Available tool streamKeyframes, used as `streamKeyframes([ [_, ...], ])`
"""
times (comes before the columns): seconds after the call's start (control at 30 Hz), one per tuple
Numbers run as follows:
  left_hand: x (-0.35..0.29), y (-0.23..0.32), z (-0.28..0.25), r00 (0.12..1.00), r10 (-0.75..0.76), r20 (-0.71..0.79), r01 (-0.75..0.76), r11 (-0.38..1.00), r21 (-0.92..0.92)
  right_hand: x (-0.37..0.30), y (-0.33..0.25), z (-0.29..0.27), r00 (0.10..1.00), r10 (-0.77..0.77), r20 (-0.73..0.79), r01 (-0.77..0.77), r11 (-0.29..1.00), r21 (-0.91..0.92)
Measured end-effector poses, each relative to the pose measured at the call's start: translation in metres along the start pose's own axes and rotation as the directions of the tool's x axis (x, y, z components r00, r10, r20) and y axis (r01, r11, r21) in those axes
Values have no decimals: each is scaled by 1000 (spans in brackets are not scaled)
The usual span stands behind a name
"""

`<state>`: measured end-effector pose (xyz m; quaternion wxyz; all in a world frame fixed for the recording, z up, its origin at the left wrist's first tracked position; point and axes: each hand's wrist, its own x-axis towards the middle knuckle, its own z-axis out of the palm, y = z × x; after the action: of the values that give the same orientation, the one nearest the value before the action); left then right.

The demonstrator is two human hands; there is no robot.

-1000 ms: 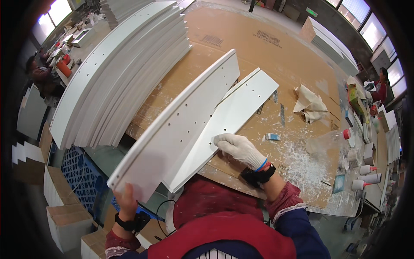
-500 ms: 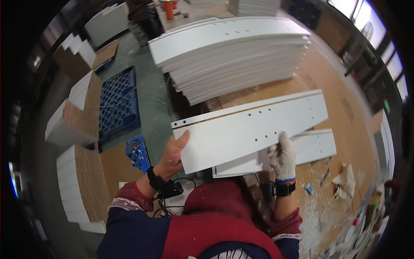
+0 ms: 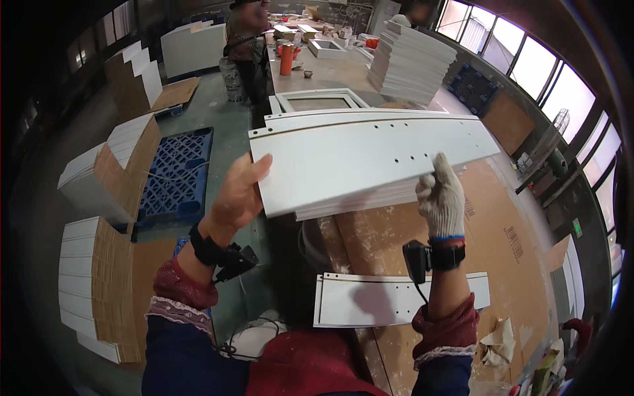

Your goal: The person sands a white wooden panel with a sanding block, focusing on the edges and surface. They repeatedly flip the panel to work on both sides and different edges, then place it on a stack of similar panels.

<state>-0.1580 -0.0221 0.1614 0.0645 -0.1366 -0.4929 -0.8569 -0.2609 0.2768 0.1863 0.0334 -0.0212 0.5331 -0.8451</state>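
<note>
A long white board, with a groove along its far edge and several drilled holes, is held up in both hands. My bare left hand grips its left end, thumb on the upper face. At the near edge, toward the right, my right hand in a white knit glove closes on the board, thumb on top. Partly hidden beneath it is a stack of white boards; whether the held board touches the stack, I cannot tell. Nearer to me, similar white boards lie on the cardboard-covered table.
White frames lie beyond the stack, and a tall pile of white panels stands farther back. Blue pallets and stacked panels line the left floor. A person stands at the far table, near an orange bottle.
Both hands have carried the board forward, away from the boards near me and over the stack. The head view has tilted up, showing more of the far table.
</note>
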Motion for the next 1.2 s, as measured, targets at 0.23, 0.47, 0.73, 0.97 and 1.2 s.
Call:
streamKeyframes([
  [0.23, 61, 16, -47, 983, -32, -182, 112, 887, 449, 71, 5, 20, 994, 101, -49, -103, 993, -49],
  [0.47, 62, 6, -75, 960, 64, -271, 91, 848, 522, 57, -1, -14, 996, 73, -58, -93, 850, -519],
  [0.73, -54, -88, -76, 927, -252, -277, 346, 860, 376, -79, 27, -141, 981, 192, -31, -174, 796, -579],
  [0.97, -132, -193, -11, 597, -794, -115, 708, 454, 541, -221, 50, -232, 861, 129, -492, -312, 897, -312],
  [1.2, -136, -199, 0, 651, -707, -278, 729, 480, 487, -282, 61, -239, 746, 117, -656, -387, 877, -284],
])
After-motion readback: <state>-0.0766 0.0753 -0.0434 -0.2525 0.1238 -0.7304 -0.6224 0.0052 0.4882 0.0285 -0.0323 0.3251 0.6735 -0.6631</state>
